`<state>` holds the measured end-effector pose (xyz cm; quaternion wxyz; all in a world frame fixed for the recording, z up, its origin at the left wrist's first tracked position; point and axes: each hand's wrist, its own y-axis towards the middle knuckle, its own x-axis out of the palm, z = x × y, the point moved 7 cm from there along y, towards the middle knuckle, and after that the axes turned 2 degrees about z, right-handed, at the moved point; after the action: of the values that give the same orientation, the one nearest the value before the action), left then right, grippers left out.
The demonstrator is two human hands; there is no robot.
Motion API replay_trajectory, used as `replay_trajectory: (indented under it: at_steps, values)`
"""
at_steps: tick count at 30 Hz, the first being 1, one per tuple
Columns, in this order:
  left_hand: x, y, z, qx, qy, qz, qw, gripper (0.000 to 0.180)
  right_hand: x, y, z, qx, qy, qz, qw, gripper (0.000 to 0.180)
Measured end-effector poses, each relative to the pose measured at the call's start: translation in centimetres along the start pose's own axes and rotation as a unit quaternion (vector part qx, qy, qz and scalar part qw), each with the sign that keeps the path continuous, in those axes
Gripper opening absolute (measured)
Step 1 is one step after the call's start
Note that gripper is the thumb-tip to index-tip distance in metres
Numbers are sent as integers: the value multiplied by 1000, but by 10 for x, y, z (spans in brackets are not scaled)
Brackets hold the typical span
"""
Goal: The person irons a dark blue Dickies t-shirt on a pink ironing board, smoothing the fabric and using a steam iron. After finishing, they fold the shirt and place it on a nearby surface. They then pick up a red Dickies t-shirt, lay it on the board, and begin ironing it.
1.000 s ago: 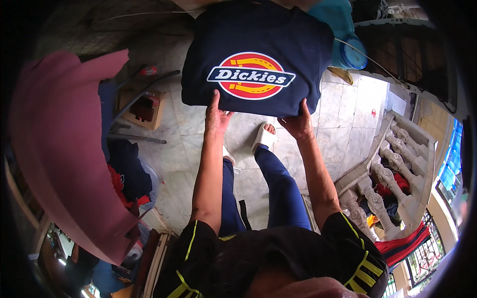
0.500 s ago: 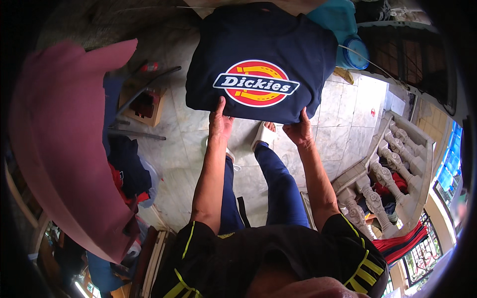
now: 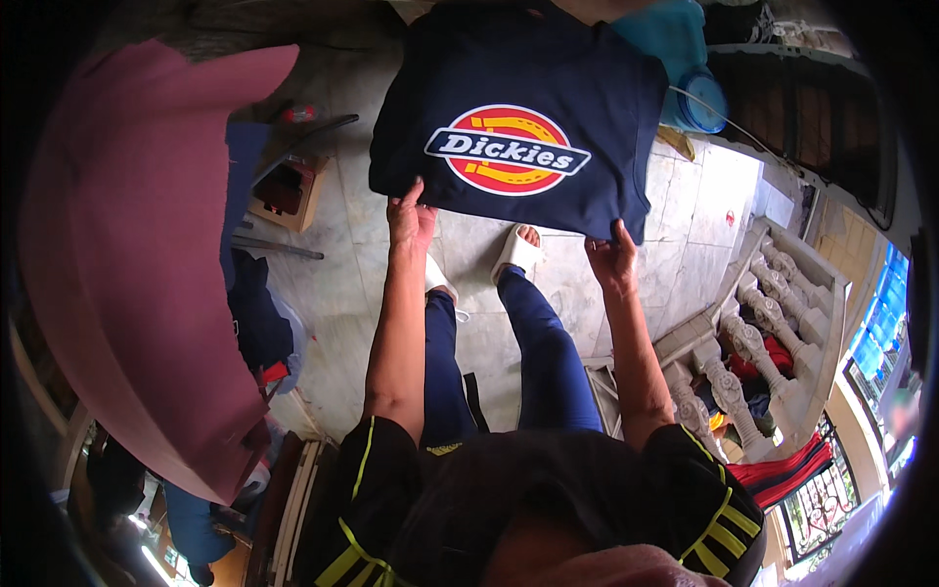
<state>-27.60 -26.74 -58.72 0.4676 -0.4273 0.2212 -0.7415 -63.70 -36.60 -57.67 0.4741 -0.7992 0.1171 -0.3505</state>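
Observation:
A dark navy shirt (image 3: pixel 528 73), seemingly folded, spreads out in front of me at the top of the view. Its front carries a large red, yellow and white printed emblem (image 3: pixel 509 150). My left hand (image 3: pixel 411 220) pinches the near edge toward the left corner, thumb on top and the other fingers mostly underneath. At the near right corner my right hand (image 3: pixel 613 259) grips the same edge, its fingers partly hidden by the cloth. Between the hands the edge runs fairly straight, lower on the right. Both arms reach forward.
Pink cloth (image 3: pixel 156 245) hangs large on the left, with dark clothing (image 3: pixel 262 318) beside it. A wooden box (image 3: pixel 298 201) rests on the marble floor (image 3: pixel 342 323). White balusters (image 3: pixel 748 338) stand at right; a blue bucket (image 3: pixel 702 100) is at far right.
My hands have moved farther apart along the near edge, the left one leftward and slightly up, the right one rightward. The shirt's near edge is pulled wider, and the emblem sits slightly higher.

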Motion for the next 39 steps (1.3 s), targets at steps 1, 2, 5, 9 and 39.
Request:
replay_trajectory:
  at_steps: [1,2,5,9,39]
  values:
    - [-5,9,-6,-24,-28,10,999,40,-10,10,1,17,5,1,1000,28]
    - [-9,15,-10,-49,-56,20,997,40,-18,17,2,35,10,2,999,28]
    - [-19,22,-7,-90,-100,65,989,46,-24,29,7,55,28,50,997,34]
    - [-21,27,16,-74,-58,103,990,50,-14,34,-4,39,20,79,996,45]
    - [-33,43,81,-205,37,-22,978,42,-1,30,-68,103,-334,26,937,42]
